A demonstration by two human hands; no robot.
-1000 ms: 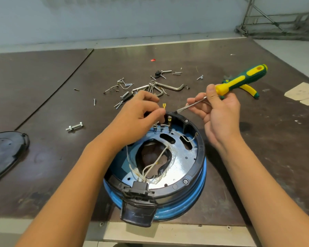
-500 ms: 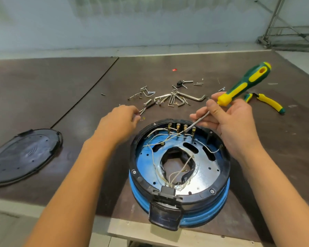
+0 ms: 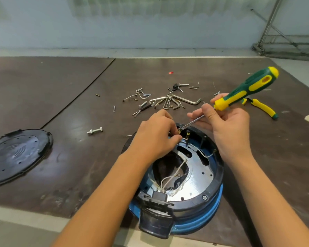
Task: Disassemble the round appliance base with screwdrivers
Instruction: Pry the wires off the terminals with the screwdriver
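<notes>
Base: round blue and black base [image 3: 209, 196] at the table's [image 3: 61, 97] front edge, white wires [image 3: 169, 177] inside.
Left hand: the left hand [image 3: 155, 138] has its fingers curled at the brass clips [image 3: 186, 134] on the far rim; what they pinch is hidden.
Right hand: the right hand [image 3: 227, 125] holds the green and yellow screwdriver [image 3: 246, 88] by its thin metal part, tip at the clips.
Around: black lid [image 3: 16, 154] far left, one bolt [image 3: 95, 131], a pile of screws [image 3: 168, 101] behind, pliers [image 3: 262, 107] on the right.

head-worn view, looking forward and down, close over table [image 3: 203, 68]
</notes>
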